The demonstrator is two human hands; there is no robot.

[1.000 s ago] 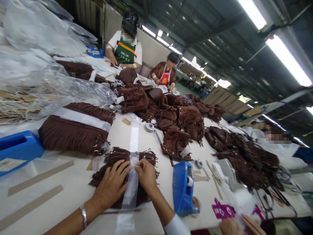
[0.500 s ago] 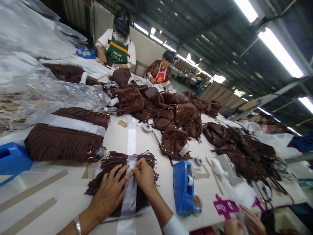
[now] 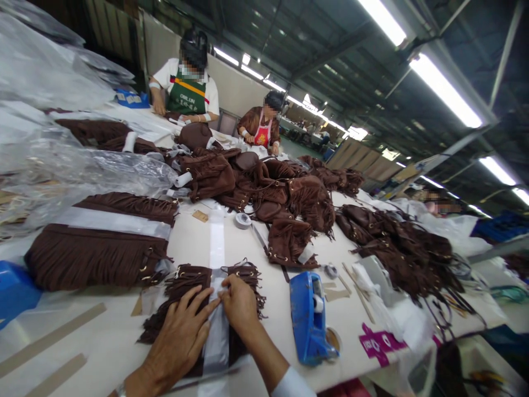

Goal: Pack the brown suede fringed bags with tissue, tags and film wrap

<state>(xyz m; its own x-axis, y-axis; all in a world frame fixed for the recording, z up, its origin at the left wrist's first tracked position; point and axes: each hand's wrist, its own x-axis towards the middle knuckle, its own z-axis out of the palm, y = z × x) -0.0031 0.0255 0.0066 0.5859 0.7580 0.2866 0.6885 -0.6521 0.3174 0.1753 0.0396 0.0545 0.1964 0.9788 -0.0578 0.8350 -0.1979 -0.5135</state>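
A dark brown fringed bag (image 3: 185, 286) lies on the table in front of me, with a pale, translucent strip (image 3: 217, 339) running lengthwise over its middle. My left hand (image 3: 184, 325) rests flat on the bag, fingers spread, its fingertips reaching the strip. Close beside them, my right hand (image 3: 239, 303) bends its thumb and fingers together in a pinch at the strip's upper part. Whatever is between those fingertips is too small to make out. To the right of my hands stands a blue tape dispenser (image 3: 303, 320).
A larger fringed bundle (image 3: 95, 248) with a white band lies left. Brown bags (image 3: 289, 190) are heaped behind, more (image 3: 400, 248) at right. Plastic sheets (image 3: 49, 71) pile up at far left. A purple tag (image 3: 382, 344) lies near the front edge. Two people (image 3: 188, 91) work across the table.
The view has shifted slightly, and both hands stay at the strip in nearly the same pose. Another person's hands by the purple tag have gone from view.
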